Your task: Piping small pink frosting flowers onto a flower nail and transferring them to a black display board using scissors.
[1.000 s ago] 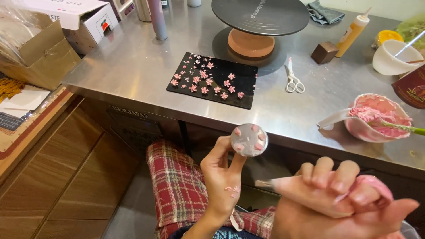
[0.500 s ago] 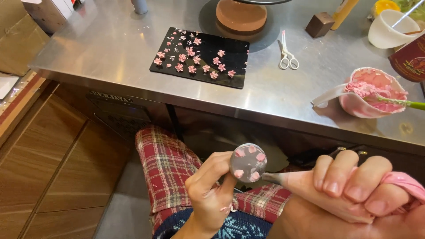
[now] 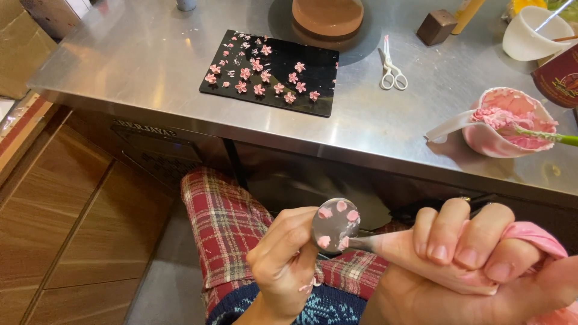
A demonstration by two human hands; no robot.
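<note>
The left hand (image 3: 283, 259) pinched the round petal-dotted flower nail (image 3: 336, 224); the right hand (image 3: 475, 265) squeezed a soft pink piping bag (image 3: 421, 253), its tip seemingly touching fragile petals.

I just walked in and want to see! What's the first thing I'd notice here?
Low in the middle, the left hand holds up a small round disc with pink icing petals, while the right hand squeezes a pink icing bag against it. Up on the metal table, a black board carries many little pink flowers.

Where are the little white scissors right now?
In the head view, the white scissors lie flat on the steel table, upper middle, just right of the black board of pink flowers and left of the pink bowl.
</note>
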